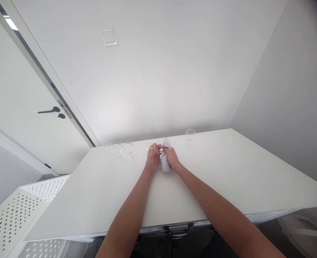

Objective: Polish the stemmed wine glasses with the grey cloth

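Note:
A clear stemmed glass (148, 147) lies on its side in the air above the white table, its bowl pointing left. My left hand (154, 155) is closed around it. In my right hand (171, 157) is a white cloth (166, 164), gripped by closed fingers and hanging down towards the tabletop. The cloth meets the glass near its stem or foot; my fingers hide the exact contact. Left of my hands, several clear stemmed glasses (118, 150) stand close together. Another stemmed glass (190, 133) stands alone to the right, near the table's back edge.
The white table (94, 200) runs up to a pale wall (169, 79) with a light switch (110, 37). A door with a dark handle (49, 110) is at the left. White perforated bins (15, 211) sit beside the table's left edge.

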`<state>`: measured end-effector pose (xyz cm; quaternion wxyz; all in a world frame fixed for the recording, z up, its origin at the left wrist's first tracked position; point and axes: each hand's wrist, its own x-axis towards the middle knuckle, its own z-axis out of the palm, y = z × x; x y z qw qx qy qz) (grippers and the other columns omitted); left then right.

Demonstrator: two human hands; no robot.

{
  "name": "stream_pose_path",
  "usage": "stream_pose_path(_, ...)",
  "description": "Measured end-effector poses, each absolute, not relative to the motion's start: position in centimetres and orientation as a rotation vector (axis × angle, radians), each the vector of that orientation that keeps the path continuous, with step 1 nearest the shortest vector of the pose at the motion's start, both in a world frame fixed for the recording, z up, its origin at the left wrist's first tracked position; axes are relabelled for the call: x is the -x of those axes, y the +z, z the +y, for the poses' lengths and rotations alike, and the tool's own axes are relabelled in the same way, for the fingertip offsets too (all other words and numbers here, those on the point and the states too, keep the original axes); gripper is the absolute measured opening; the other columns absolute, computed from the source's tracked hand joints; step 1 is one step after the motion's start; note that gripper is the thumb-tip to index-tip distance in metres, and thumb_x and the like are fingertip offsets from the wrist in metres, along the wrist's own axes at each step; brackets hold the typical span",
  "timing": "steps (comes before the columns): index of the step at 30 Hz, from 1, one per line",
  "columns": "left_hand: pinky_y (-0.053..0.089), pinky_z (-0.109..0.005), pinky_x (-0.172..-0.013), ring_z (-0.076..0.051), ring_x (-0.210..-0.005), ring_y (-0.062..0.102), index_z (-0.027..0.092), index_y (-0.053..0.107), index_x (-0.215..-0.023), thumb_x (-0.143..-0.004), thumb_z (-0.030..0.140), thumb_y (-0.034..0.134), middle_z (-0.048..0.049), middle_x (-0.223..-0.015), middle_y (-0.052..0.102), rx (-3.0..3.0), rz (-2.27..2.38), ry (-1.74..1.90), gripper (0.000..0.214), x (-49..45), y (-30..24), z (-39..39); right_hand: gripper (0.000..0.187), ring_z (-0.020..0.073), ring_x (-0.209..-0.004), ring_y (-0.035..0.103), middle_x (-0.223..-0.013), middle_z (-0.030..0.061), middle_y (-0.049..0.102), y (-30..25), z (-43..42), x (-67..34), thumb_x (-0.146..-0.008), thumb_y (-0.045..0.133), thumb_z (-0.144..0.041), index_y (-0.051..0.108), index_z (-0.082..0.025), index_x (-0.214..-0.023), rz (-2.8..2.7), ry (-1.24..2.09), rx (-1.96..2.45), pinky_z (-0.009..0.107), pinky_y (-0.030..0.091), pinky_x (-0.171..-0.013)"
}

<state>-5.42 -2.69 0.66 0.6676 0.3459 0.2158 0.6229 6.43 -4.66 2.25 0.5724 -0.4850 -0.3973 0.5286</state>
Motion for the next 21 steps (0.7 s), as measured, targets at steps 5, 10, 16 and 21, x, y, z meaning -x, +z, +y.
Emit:
stream_pose_path(5,0.045,-0.032,-0.089,-0.019,-0.100,0.064,0.024,0.068,-0.093,-0.067,0.019,0.080,-0.0024,-0.107,0.071,-0.760,0.447,1.389,0.029,5.29,0.51,-2.36,0.031,0.0213,-0.071,0.060,-0.078,0.0048,0.066,2.22,-4.26,-6.83,-0.081,0.062,-0.048,0.065,-0.020,-0.092,-0.814,1.574,1.012,0.034,0.050,-0.068)
stream_pose_path(10,0.043,-0.031,-0.087,-0.019,-0.103,0.064,0.024,0.067,-0.095,-0.070,0.022,0.079,-0.0032,-0.114,0.071,-0.771,0.495,1.410,0.027,5.28,0.51,-2.23,0.026,0.0195,-0.074,0.056,-0.082,0.0029,0.066,1.78,-4.18,-6.86,-0.086,0.060,-0.047,0.064,-0.022,-0.091,-1.020,1.115,1.231,0.031,0.043,-0.067)
stream_pose_path(16,0.042,-0.032,-0.089,-0.019,-0.103,0.063,0.025,0.067,-0.095,-0.073,0.025,0.078,-0.0031,-0.116,0.071,-0.784,0.502,1.410,0.025,5.21,0.42,-2.14,0.019,0.0195,-0.074,0.055,-0.082,0.0017,0.067,2.02,-4.68,-7.26,-0.090,0.054,-0.038,0.066,-0.024,-0.097,-1.254,0.832,1.246,0.031,0.039,-0.069)
stream_pose_path(21,0.043,-0.033,-0.089,-0.019,-0.103,0.063,0.025,0.067,-0.095,-0.072,0.027,0.080,-0.0025,-0.115,0.071,-0.747,0.502,1.414,0.026,5.28,0.43,-2.26,0.021,0.0212,-0.078,0.059,-0.087,0.0039,0.069,2.16,-4.45,-7.26,-0.088,0.058,-0.042,0.067,-0.023,-0.093,-1.164,1.003,1.259,0.033,0.044,-0.071)
